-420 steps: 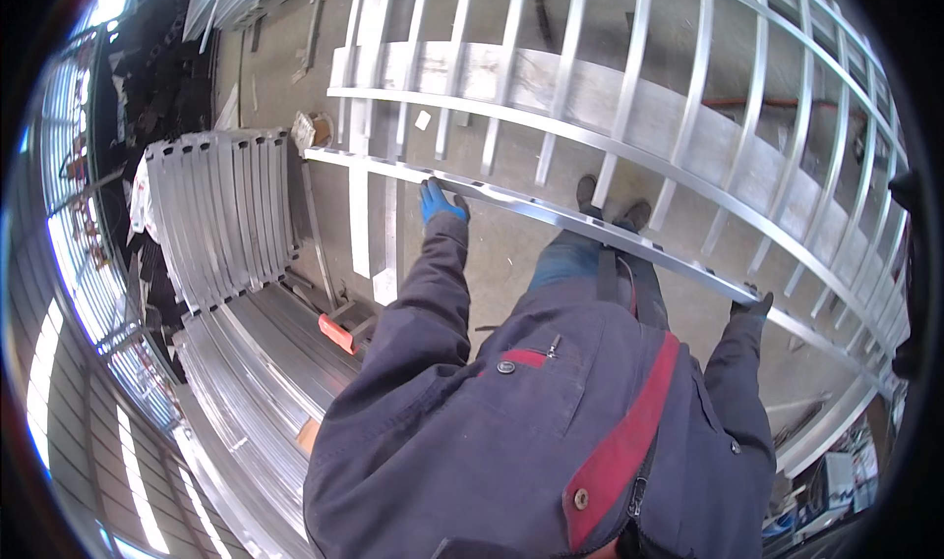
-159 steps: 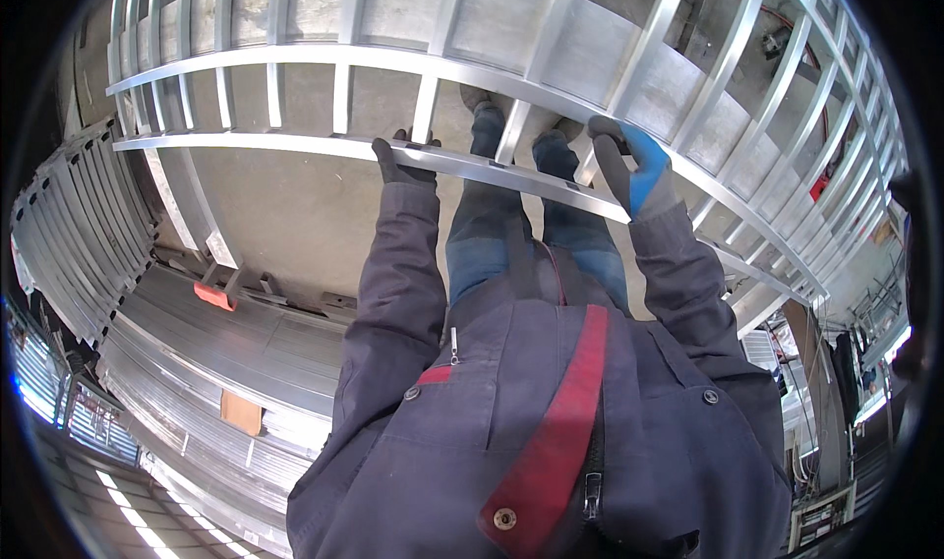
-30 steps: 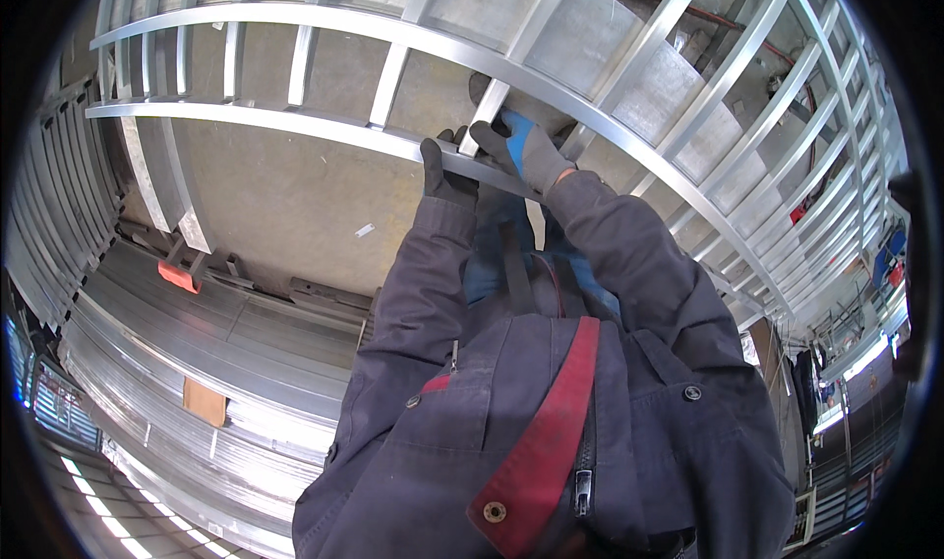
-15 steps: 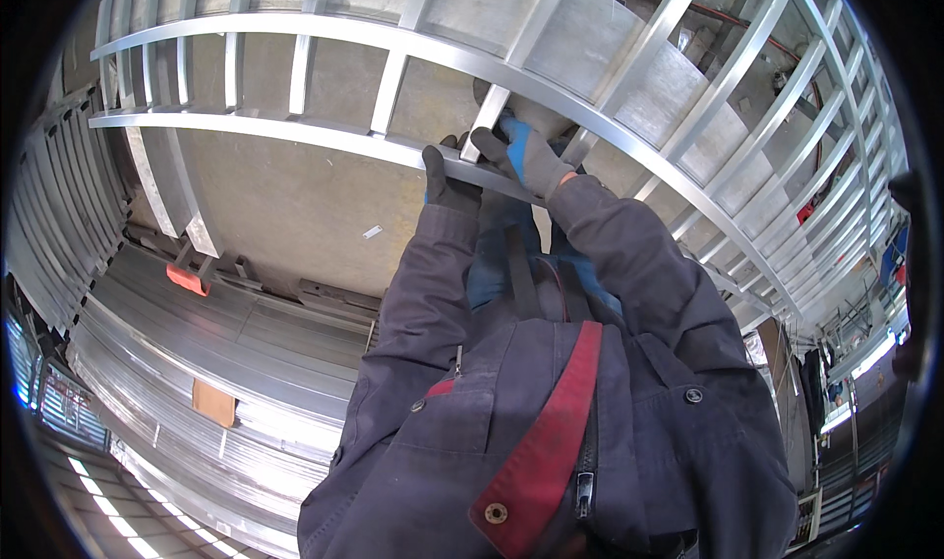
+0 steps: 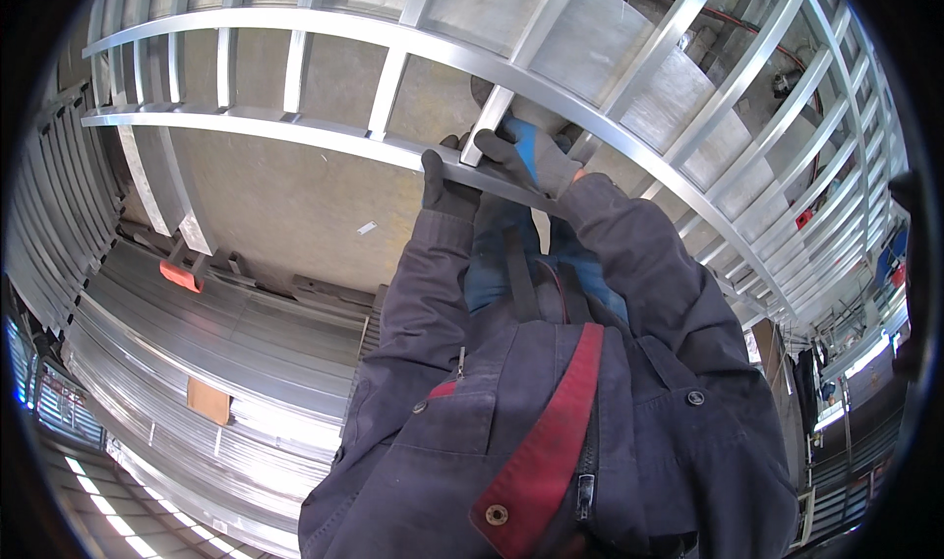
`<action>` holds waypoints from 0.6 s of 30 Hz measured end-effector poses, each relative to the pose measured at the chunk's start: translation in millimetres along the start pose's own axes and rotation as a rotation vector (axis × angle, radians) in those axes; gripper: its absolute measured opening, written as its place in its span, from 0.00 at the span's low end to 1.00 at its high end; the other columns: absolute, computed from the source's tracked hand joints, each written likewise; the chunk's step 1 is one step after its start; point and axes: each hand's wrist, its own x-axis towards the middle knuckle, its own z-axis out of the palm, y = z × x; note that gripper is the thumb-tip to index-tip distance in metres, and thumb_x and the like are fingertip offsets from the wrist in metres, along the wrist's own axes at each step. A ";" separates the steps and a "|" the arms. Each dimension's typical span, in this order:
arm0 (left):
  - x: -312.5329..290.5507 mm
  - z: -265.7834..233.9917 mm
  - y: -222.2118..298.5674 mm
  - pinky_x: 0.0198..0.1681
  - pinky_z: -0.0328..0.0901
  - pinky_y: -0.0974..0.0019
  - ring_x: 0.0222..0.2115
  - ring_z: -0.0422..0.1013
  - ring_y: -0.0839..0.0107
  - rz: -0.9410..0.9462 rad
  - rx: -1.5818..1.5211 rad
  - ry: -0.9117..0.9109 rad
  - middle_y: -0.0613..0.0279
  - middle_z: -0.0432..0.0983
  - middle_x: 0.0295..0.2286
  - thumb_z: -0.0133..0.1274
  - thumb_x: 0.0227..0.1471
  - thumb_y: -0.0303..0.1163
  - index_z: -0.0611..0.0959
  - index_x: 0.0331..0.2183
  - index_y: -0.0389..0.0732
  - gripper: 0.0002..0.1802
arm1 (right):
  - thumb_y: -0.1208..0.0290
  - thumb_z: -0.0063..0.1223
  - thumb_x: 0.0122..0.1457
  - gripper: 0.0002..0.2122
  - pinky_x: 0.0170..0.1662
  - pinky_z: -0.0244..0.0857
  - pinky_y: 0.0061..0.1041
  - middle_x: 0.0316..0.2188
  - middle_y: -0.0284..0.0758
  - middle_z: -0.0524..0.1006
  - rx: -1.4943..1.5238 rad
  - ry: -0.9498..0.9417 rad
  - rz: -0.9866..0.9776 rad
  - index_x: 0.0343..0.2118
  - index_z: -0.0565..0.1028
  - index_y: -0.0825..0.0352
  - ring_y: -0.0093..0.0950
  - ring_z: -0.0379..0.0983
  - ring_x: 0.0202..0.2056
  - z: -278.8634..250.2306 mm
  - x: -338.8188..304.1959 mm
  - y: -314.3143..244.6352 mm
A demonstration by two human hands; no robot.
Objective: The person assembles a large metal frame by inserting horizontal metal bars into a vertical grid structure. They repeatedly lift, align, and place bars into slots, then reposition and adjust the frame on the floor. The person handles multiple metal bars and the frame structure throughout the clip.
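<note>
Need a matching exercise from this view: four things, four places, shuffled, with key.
1. Left hand in dark grey glove
2. Right hand in grey-and-blue glove
3. Flat brown rectangular piece
4. Small white scrap

A. On the stacked long silver metal bars
B. Right of the short silver metal crossbar
C. On the grey floor
D. Around the long silver metal rail, left of that crossbar

Pairs: 1-D, 2-B, 3-A, 4-C

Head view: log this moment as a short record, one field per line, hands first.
Left hand: gloved, grip closed on the near metal rail
Right hand: gloved, grip closed on a crossbar, close to that rail
Beyond: a second metal rail
Lower left: stacked metal lengths, a brown piece on them
Floor: small white scrap
</note>
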 end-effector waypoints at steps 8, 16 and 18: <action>0.5 -4.5 -0.4 0.62 0.64 0.46 0.55 0.70 0.53 -0.034 -0.015 -0.026 0.49 0.73 0.54 0.65 0.50 0.61 0.74 0.55 0.38 0.43 | 0.47 0.55 0.64 0.29 0.50 0.69 0.32 0.42 0.47 0.80 -0.075 -0.010 -0.030 0.47 0.76 0.76 0.34 0.76 0.44 -7.7 1.9 6.4; -3.1 -3.0 -4.2 0.63 0.63 0.47 0.57 0.68 0.54 -0.048 -0.041 -0.026 0.47 0.69 0.56 0.59 0.57 0.59 0.68 0.59 0.37 0.42 | 0.46 0.53 0.65 0.30 0.52 0.68 0.32 0.45 0.47 0.80 -0.043 -0.074 -0.041 0.52 0.74 0.76 0.35 0.76 0.46 -7.8 9.2 13.2; -2.4 -4.3 -4.1 0.63 0.63 0.47 0.57 0.68 0.54 -0.048 -0.056 -0.021 0.46 0.69 0.55 0.59 0.58 0.58 0.68 0.59 0.37 0.42 | 0.47 0.53 0.65 0.30 0.53 0.68 0.32 0.46 0.48 0.79 -0.058 -0.083 -0.045 0.53 0.74 0.76 0.36 0.76 0.47 -9.6 8.3 11.6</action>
